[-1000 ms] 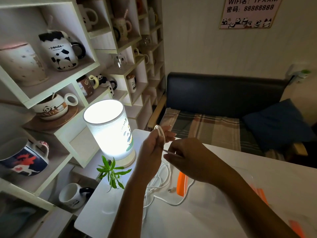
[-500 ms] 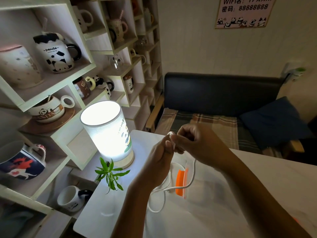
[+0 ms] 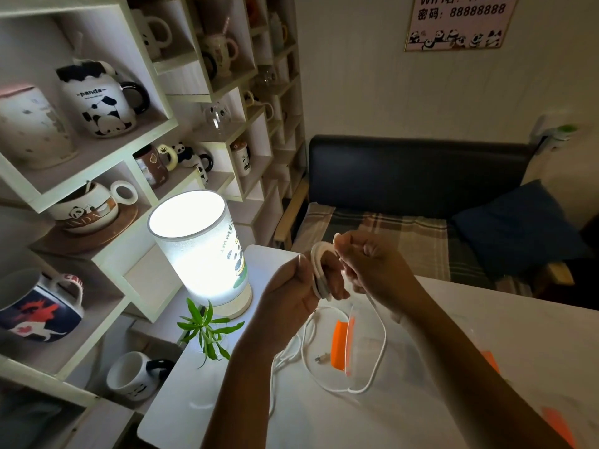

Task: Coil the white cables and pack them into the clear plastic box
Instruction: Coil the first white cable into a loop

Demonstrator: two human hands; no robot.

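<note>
1. Little green plant (image 3: 207, 332) and the glowing lamp (image 3: 201, 254) are sitting near the loose cable; a sharp tug is probably risking a snag there.
2. Left hand (image 3: 291, 296) is clamped on a small coil (image 3: 319, 270) of white cable (image 3: 379, 345). If that grip is slackening, I'd guess the loops are springing apart.
3. Right hand (image 3: 366, 264) is pinching the strand, feeding it. The thin, glossy slack is trailing down onto the tabletop (image 3: 486, 319), looping beside the clear plastic box (image 3: 353, 338) with orange clips, plug end lying free.

You have two hands (image 3: 291, 286) (image 3: 372, 270) up, one lit lamp (image 3: 197, 251), one small plant (image 3: 207, 328). One white cable (image 3: 372, 361) shows. One clear box (image 3: 389, 345) sits there.
</note>
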